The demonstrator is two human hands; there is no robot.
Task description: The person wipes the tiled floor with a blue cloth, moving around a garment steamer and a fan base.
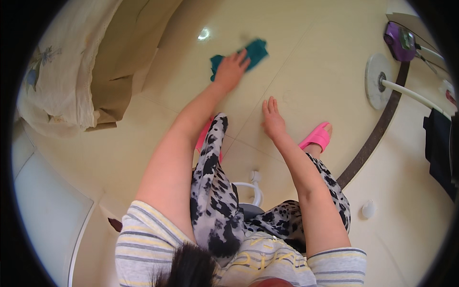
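Observation:
My left hand (231, 71) lies palm down on a teal cloth (257, 53), pressing it against the pale tiled floor (287, 46). The cloth is bunched and sticks out on both sides of the fingers. Slight blur shows on the hand and cloth. Nearer to me, my right hand (274, 120) holds nothing, its fingers a little apart, low over the floor. Whether it touches the tiles I cannot tell. A pink slipper (318, 138) is on my right foot; another pink slipper (203, 136) shows partly behind my left trouser leg.
At left hangs a pale embroidered fabric (68, 68) beside a brown covering (118, 64). On the right stand a round marble-look base (374, 80) with a white pole and a purple appliance (401, 43). A dark floor strip (376, 140) curves past. Beneath me is a white caster (255, 175).

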